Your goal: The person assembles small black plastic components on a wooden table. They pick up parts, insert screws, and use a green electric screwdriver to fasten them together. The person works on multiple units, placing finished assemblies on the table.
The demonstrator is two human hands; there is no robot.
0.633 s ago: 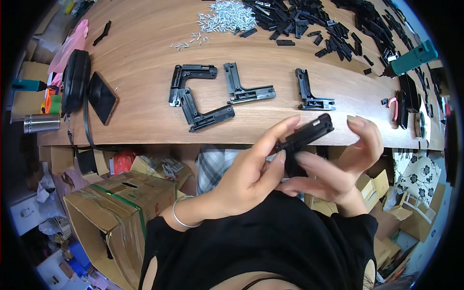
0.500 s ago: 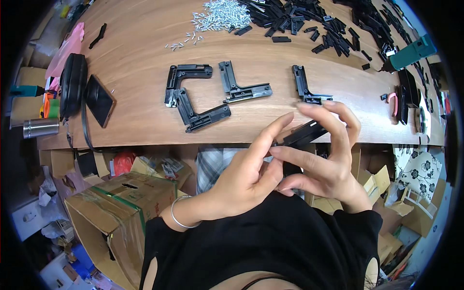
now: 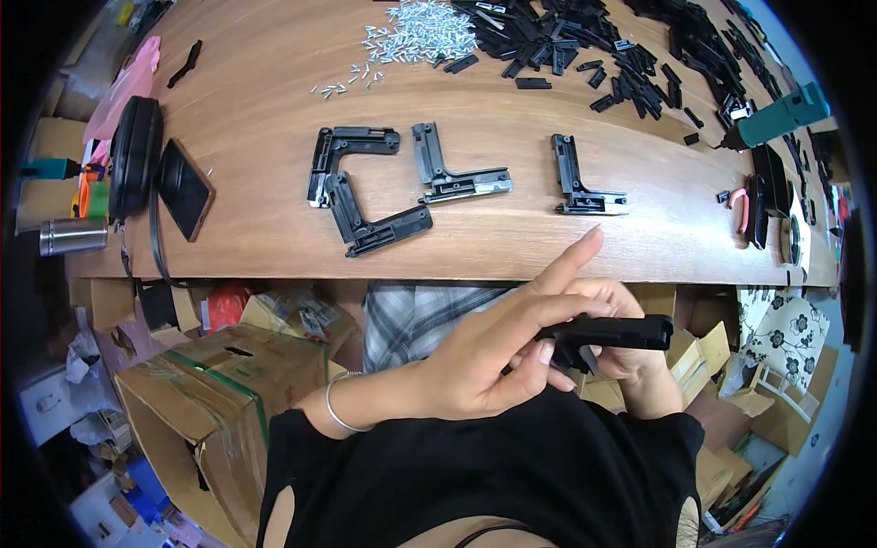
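Note:
Just past the table's front edge, a black L-shaped plastic part [image 3: 630, 331] is held between my two hands. My left hand [image 3: 484, 356] closes on the part's left side with thumb and fingers, its index finger stretched out toward the table. From behind and below, my right hand [image 3: 630, 365] grips the same part; most of its fingers are hidden. Similar L-shaped parts lie beyond: a right-hand one [image 3: 585, 199] alone, and at the left an upper one [image 3: 352, 142], a lower one [image 3: 375, 228] and a third [image 3: 461, 178].
Silver screws [image 3: 420, 36] are heaped at the back beside a pile of small black pieces [image 3: 557, 36]. A teal power screwdriver [image 3: 776, 117] and pink-handled pliers [image 3: 742, 210] are at the right. A phone [image 3: 187, 192], black case [image 3: 137, 160] and steel cup [image 3: 73, 237] stand left.
Both hands have drawn the L-shaped part down toward my body and turned it so one arm points right. My right hand has moved beneath it; the left index finger has straightened.

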